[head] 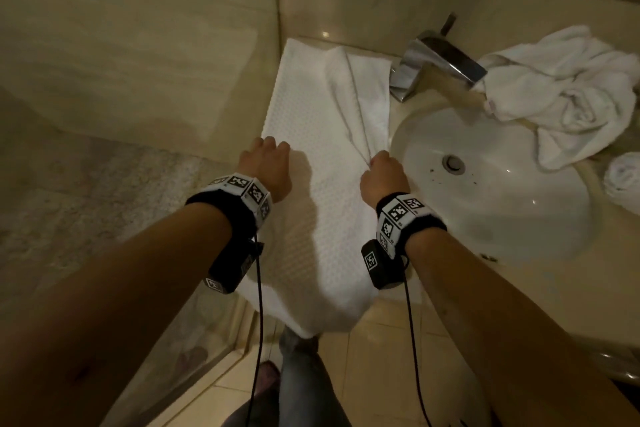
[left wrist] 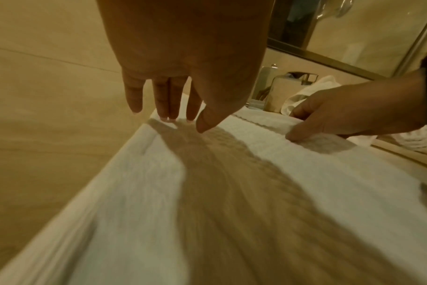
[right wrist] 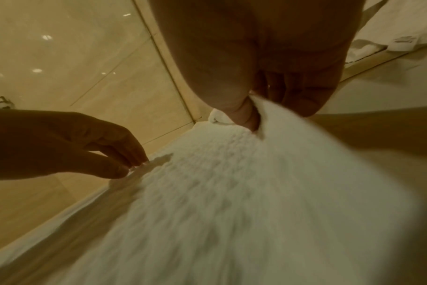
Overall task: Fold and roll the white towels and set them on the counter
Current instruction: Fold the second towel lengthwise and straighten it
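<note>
right hand (head: 382,174) pinching towel (head: 311,149) edge, left hand (head: 265,165) open above it

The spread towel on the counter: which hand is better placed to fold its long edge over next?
Probably the right hand: it already pinches the spread towel at its sink-side edge. The left hand is open, its straight fingers only touching the wall-side edge, so it can hold the cloth down.
</note>
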### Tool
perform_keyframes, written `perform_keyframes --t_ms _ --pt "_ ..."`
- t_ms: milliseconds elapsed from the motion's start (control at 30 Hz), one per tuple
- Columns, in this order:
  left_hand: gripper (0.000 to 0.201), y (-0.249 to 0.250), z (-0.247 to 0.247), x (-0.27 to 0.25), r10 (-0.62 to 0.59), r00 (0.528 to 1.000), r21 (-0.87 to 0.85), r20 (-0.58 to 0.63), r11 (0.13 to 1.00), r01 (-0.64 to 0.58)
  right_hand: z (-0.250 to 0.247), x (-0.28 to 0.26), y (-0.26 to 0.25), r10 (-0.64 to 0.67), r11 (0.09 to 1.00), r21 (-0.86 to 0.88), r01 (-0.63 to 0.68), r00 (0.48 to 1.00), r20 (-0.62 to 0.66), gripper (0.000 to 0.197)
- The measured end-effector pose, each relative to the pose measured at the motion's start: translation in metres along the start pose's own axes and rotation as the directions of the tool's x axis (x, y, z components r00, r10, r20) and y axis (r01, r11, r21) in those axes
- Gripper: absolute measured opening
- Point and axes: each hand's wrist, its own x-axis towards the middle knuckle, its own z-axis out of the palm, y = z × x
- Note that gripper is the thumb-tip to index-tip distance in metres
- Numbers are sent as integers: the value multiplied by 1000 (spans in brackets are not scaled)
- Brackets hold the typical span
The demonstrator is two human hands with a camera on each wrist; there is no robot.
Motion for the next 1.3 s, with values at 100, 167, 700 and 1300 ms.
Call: perform_keyframes --t_ms 100,167,700,1300 --pt "40 1 -16 39 -5 1000 21 8 1000 4 -9 36 -5 -4 1000 16 4 1000 -21 32" --pt "42 5 -28 66 -3 1000 26 26 1000 3 -18 62 -9 -10 1000 21 10 1000 -26 31" --pt "47 24 -61 212 -32 997 75 70 997 27 -80 174 -60 -220 955 -224 192 969 -108 37" --pt "33 5 -84 267 31 997 318 69 947 -52 -76 235 -92 -102 774 -617 141 990 98 33"
